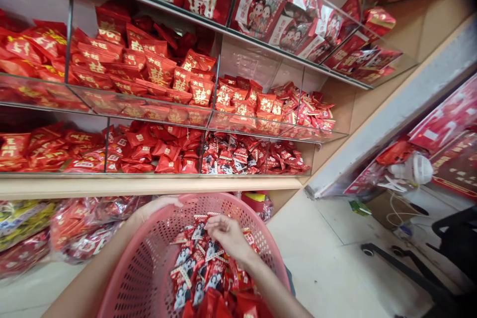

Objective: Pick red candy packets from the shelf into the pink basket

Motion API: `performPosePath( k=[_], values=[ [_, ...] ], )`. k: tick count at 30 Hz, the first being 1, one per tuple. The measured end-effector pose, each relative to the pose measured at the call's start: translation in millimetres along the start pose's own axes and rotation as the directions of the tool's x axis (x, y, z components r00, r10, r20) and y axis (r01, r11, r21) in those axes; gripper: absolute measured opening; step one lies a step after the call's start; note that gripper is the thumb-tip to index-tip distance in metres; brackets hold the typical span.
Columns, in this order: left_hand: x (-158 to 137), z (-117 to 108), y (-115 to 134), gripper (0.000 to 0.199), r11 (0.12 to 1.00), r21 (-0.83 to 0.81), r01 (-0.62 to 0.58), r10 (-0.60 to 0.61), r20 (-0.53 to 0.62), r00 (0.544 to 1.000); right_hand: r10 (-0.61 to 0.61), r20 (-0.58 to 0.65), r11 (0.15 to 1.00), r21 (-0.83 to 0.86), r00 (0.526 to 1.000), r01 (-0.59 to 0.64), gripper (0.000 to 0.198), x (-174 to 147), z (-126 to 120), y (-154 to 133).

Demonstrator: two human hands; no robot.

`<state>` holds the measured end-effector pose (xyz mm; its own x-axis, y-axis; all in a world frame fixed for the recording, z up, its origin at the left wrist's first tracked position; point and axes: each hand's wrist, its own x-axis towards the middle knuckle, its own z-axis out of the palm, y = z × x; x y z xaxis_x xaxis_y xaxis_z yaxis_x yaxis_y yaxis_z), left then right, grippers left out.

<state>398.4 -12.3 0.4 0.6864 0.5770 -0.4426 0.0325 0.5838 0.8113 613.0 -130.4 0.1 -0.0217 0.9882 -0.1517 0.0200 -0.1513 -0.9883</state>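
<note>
Candy packets (pixel 203 263) lie under right hand (pixel 225 232), inside pink basket (pixel 145 278).

Glass shelves (pixel 261 128) of red packets (pixel 156 72)

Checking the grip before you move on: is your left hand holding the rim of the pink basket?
Yes, the left hand grips the far rim of the pink basket, while the right hand reaches among the candy packets inside.

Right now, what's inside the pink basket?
The pink basket holds a heap of small red candy packets printed with cartoon faces. The right hand reaches in on top of them. The basket's bottom under the heap is covered, so unseen.
</note>
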Motion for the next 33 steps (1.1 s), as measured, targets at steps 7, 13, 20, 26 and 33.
performPosePath(
  k=[7, 13, 20, 26, 33],
  values=[
    [13.6, -14.9, -7.0, 0.037, 0.998, -0.04, 0.052, -0.047, 0.105, 0.993, -0.123, 0.391, 0.507, -0.765, 0.912, 0.397, 0.036, 28.7, 30.6, 0.3],
    [21.9, -32.1, -14.7, 0.025, 0.997, 0.054, -0.063, 0.058, 0.077, 0.995, -0.067, 0.28, 0.419, -0.863, 0.958, 0.282, 0.061, 52.7, 64.3, 21.7],
    [9.0, -14.7, -2.7, 0.034, 0.987, 0.138, -0.087, 0.093, -0.04, 0.995, -0.135, 0.355, 0.402, -0.834, 0.925, 0.379, 0.016, 57.2, 55.3, 29.2],
    [-5.4, -11.7, 10.4, 0.051, 0.836, 0.527, -0.153, 0.188, -0.014, 0.982, -0.165, 0.425, 0.342, -0.822, 0.89, 0.456, 0.011, 56.4, 52.8, 24.6],
    [-56.9, -6.2, -9.8, 0.061, 0.404, 0.915, -0.008, 0.407, -0.172, 0.897, -0.342, 0.397, 0.343, -0.791, 0.852, 0.506, 0.014, 30.4, 26.2, 0.9]
  ],
)
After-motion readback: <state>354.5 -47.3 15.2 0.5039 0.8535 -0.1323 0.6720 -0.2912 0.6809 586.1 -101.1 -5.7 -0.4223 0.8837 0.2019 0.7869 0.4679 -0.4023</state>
